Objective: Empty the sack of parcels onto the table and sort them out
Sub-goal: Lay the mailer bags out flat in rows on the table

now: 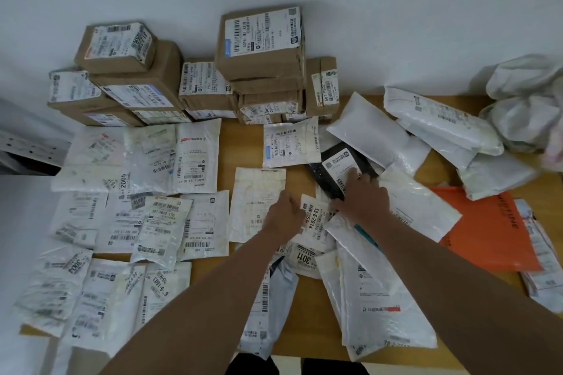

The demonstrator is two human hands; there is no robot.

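Many white mailer parcels lie flat in rows on the left half of the wooden table (243, 146). A loose heap of white mailers, a black parcel (338, 166) and an orange mailer (484, 231) covers the right half. My left hand (285, 216) rests on a small white parcel labelled 59-6-2614 (315, 219), fingers bent at its left edge. My right hand (364, 196) lies palm down, fingers spread, on the black parcel's label. The crumpled white sack (524, 100) sits at the far right by the wall.
Brown cardboard boxes (262, 49) are stacked in several piles against the white wall at the back. A grey shelf edge (27, 143) shows at the far left. Bare wood shows in a strip through the table's middle.
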